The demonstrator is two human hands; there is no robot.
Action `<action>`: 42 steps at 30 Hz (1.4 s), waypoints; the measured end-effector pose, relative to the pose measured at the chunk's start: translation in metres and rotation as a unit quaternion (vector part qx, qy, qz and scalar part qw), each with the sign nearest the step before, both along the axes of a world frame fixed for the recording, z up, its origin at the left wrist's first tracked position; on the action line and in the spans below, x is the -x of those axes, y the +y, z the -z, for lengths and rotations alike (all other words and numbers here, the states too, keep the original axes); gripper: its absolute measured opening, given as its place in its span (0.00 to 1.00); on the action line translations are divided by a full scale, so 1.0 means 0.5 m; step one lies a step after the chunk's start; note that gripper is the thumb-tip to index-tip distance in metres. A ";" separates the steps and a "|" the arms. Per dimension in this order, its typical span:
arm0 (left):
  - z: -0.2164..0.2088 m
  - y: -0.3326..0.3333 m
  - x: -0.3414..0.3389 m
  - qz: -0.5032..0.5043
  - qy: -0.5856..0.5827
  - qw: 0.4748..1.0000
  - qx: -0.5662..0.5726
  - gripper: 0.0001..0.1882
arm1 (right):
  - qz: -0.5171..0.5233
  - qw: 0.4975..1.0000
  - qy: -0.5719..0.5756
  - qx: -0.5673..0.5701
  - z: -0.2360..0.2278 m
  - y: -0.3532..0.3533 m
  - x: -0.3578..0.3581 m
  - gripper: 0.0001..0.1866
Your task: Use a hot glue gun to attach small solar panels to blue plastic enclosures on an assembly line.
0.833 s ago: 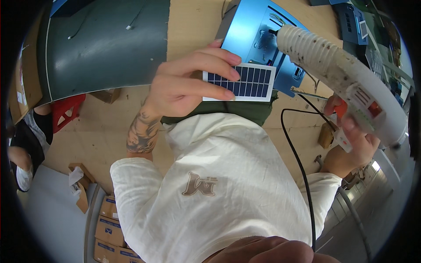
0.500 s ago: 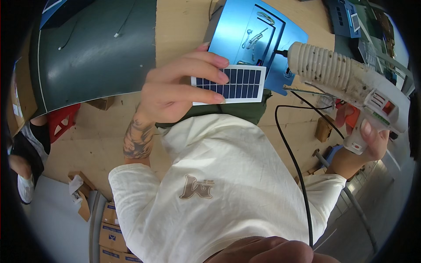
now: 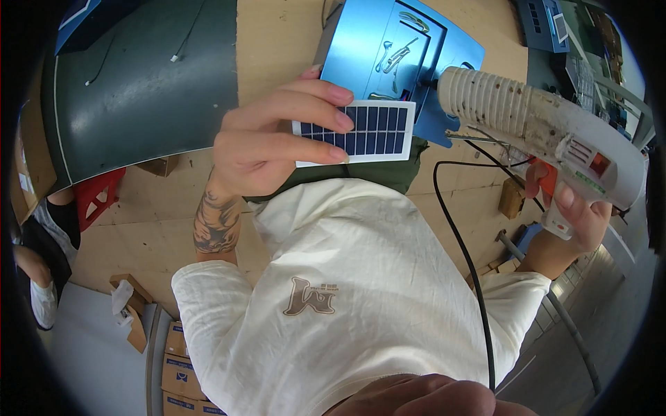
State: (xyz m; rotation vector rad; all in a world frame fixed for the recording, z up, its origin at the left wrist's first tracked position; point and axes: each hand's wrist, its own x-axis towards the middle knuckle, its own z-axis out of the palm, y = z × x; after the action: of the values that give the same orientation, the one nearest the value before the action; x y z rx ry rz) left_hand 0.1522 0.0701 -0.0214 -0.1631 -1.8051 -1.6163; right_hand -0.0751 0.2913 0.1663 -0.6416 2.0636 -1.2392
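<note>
My left hand point(image 3: 267, 135) is closed on a small solar panel point(image 3: 380, 130) with dark blue cells and a white border, gripping its left part between fingers and thumb. Just beyond the panel lies a shiny blue casing point(image 3: 357, 45). Glossy glue-like blobs and strings point(image 3: 397, 57) sit in its recessed middle. In my right hand point(image 3: 579, 211) is a stained white hot glue gun point(image 3: 548, 121) with a ribbed barrel and an orange trigger point(image 3: 548, 178). Its dark nozzle point(image 3: 430, 84) points left over the casing's right side; whether it touches is unclear.
A black cable point(image 3: 454, 232) loops down across my right side. To the left is a dark green mat point(image 3: 152, 104) with thin wires on it. More blue casings point(image 3: 543, 28) stand far right. A red stool point(image 3: 100, 197) and another person point(image 3: 41, 267) are at left; cartons point(image 3: 182, 374) are lower left.
The glue gun has moved left, bringing its nozzle further over the casing. The panel and casing appear slightly further left, along with the surroundings. Both grips are unchanged.
</note>
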 end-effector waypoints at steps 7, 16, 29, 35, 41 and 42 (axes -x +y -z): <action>0.005 0.000 -0.002 -0.003 -0.019 1.000 0.022 0.09 | 0.018 0.999 0.044 -0.023 -0.009 -0.011 -0.010 0.34; 0.009 -0.002 -0.001 0.002 -0.004 1.000 0.024 0.09 | -0.046 0.994 0.100 -0.028 -0.028 -0.056 -0.013 0.30; 0.009 0.016 0.005 -0.049 0.029 0.998 0.032 0.24 | -0.175 0.976 0.042 0.121 -0.013 -0.017 0.053 0.26; -0.004 0.033 -0.014 -0.130 -0.042 0.990 0.047 0.24 | -0.140 0.893 -0.300 0.304 0.166 0.097 0.085 0.30; -0.035 0.050 -0.034 -0.194 -0.176 0.965 0.004 0.27 | -0.046 0.874 -0.319 0.363 0.282 0.119 0.050 0.27; -0.040 0.057 -0.033 -0.190 -0.161 0.965 -0.087 0.24 | -0.039 0.872 -0.315 0.372 0.292 0.114 0.045 0.27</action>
State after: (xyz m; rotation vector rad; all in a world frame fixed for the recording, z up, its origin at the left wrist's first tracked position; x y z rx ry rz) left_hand 0.1690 0.0984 -0.0012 0.5246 -1.7774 -1.5721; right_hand -0.0975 0.3481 0.0203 -0.5269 0.9860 -1.8944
